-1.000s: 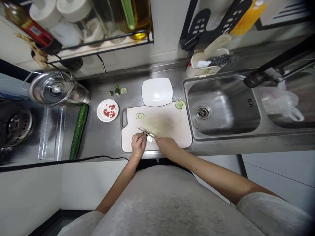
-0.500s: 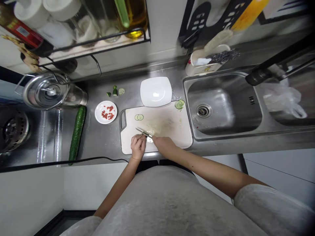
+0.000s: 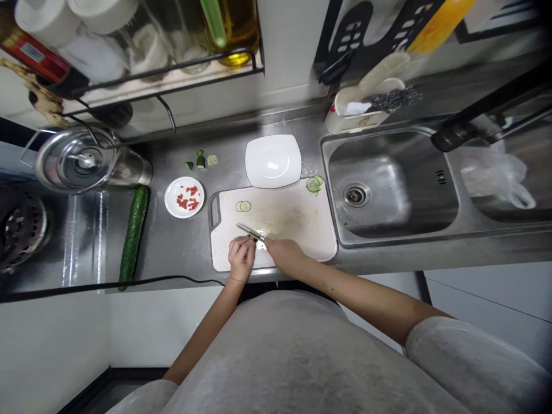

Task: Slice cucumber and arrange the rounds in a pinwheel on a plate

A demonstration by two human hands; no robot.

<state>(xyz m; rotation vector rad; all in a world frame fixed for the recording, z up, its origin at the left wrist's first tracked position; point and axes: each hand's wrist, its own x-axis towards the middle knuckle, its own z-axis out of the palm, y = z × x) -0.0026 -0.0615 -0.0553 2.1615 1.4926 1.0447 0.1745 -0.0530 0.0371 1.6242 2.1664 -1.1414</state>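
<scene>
My right hand (image 3: 284, 254) grips a small knife (image 3: 246, 229), its blade pointing up and left over the cutting board (image 3: 302, 230). Close by on the left, my left hand (image 3: 241, 257) is closed, fingertips drawn together beneath the blade. Something small and dark shows at those fingertips, mostly hidden, too little to name. Two overlapping cucumber slices (image 3: 244, 206) lie on the board beyond the knife. More cucumber slices (image 3: 314, 184) are piled at its far right corner. A white square plate (image 3: 273, 161) sits against the board's far edge.
Left of the board are a small plate (image 3: 172, 198) with red bits, cucumber pieces (image 3: 200, 162) and a whole cucumber (image 3: 134, 237). A steel pot (image 3: 81, 164) and a burner (image 3: 21, 227) stand farther left. The sink (image 3: 392, 184) is at right. A black cable (image 3: 172, 278) runs along the front edge.
Both hands and the knife keep almost the same place on the board. The whole view has shifted very slightly.
</scene>
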